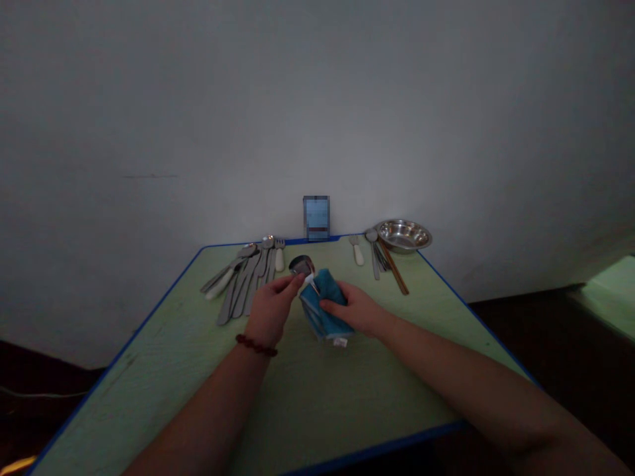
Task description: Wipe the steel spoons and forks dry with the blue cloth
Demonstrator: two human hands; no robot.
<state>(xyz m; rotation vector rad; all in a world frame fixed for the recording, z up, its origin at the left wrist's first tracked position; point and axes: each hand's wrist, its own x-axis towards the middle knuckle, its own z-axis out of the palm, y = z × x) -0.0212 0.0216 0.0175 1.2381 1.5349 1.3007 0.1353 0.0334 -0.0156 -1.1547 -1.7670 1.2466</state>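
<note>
My left hand [272, 305], with a dark red bead bracelet on its wrist, pinches a metal spoon [301, 264] close to its wide, shiny bowl. A pale patch shows at the spoon's neck, just past my fingertips. My right hand [354, 308] is closed on a blue cloth [325, 314] with a white label. Part of the spoon's handle lies against the cloth, and the rest of it is hidden. Both hands are over the middle of the table. Left of them lies a spread of metal cutlery [248, 277], with several spoons and knives among it.
At the far right stands a steel bowl [404, 236]. Beside it lie wooden chopsticks [394, 268], a spoon [373, 251] and a white-handled fork [356, 251]. A phone [316, 218] leans on the wall behind the blue-edged green table [297, 403]. Another white-handled fork [280, 256] lies at the back left.
</note>
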